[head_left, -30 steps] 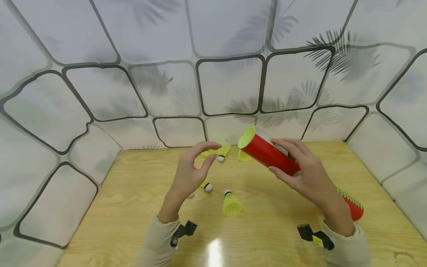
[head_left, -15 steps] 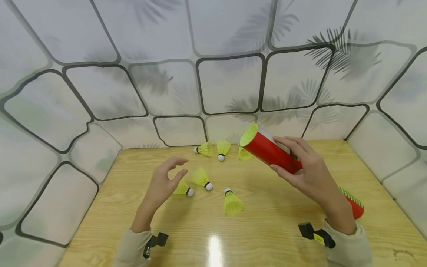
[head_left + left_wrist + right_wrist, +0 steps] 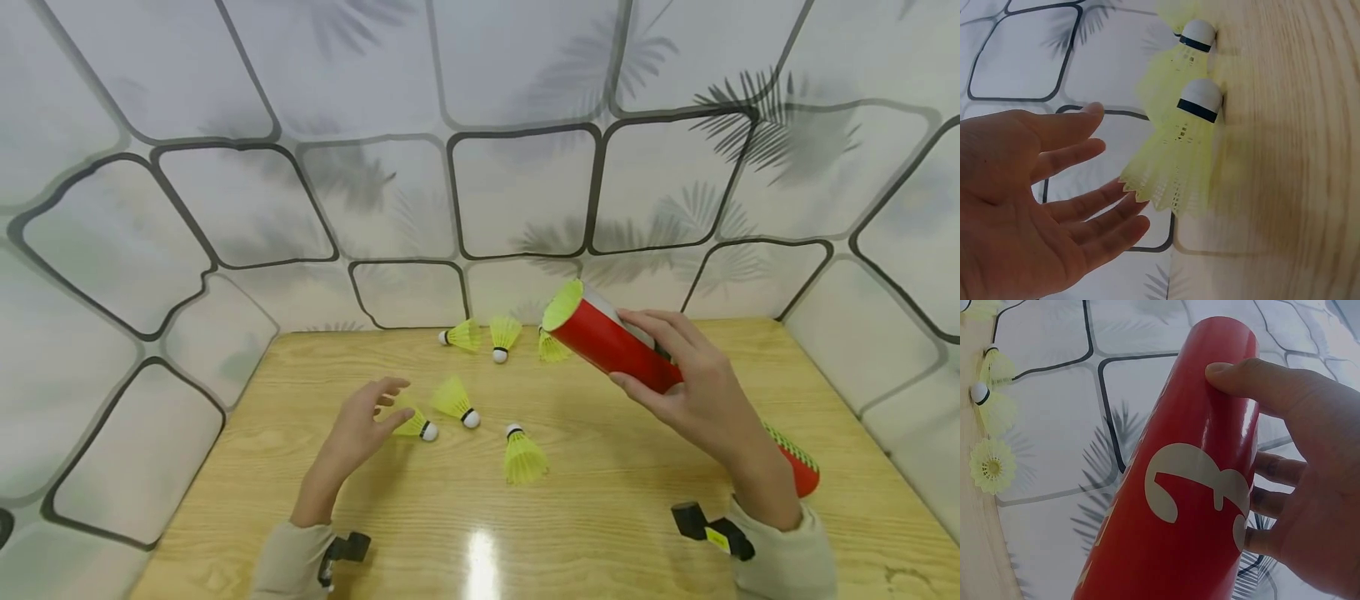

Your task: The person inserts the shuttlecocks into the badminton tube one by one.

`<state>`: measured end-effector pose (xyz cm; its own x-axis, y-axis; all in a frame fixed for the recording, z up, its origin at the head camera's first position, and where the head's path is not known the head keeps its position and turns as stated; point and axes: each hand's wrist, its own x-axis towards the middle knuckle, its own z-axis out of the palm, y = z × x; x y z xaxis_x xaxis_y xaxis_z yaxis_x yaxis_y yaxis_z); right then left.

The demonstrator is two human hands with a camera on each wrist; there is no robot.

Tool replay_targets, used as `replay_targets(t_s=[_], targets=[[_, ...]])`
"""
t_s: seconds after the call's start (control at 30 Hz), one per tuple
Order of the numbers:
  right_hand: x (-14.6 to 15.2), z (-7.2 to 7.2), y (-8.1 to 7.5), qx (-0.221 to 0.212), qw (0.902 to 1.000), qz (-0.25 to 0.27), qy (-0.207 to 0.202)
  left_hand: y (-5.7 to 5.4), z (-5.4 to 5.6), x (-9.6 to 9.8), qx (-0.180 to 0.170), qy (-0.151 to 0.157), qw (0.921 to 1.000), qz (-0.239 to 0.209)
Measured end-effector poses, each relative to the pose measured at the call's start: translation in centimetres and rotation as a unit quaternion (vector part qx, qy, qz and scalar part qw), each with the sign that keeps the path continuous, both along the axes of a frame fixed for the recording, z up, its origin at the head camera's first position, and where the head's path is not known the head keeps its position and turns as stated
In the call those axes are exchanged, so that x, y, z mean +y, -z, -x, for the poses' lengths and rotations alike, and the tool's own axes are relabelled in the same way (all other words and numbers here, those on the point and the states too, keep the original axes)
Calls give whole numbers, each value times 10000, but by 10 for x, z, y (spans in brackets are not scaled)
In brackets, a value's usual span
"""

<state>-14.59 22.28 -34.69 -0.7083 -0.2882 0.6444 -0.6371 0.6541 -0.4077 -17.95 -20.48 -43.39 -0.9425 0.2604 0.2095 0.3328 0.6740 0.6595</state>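
The right hand (image 3: 697,392) gripped the tube (image 3: 611,346); the left hand (image 3: 358,427), grip wide, hovered by the shuttle (image 3: 412,426) nearest the desk's left edge (image 3: 217,471), seemingly a pickup needing a pinch.

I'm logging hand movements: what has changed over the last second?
The left hand moved leftward and back toward the person, to beside the leftmost shuttlecock. Nothing was visibly taken hold of or let go. The right hand still holds the tilted red tube; the other shuttlecocks look unmoved.
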Motion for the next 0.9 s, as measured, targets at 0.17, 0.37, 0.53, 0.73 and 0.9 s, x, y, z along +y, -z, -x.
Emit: replay_targets(t_s=[0.17,0.37,0.53,0.73,0.9], targets=[[1,0,-1,29,10000,-7,9,6,3,2,-361,-135,9992,49],[2,0,-2,72,10000,-34,44,9,6,2,-365,-103,9992,140],[3,-1,-3,118,9999,-64,78,10,8,0,-393,-104,9992,14],[3,-1,-3,89,9999,-47,88,9,11,-5,-293,-53,9995,-36],[4,-2,-3,90,9999,-61,119,3,12,-6,-97,-8,9999,-90]])
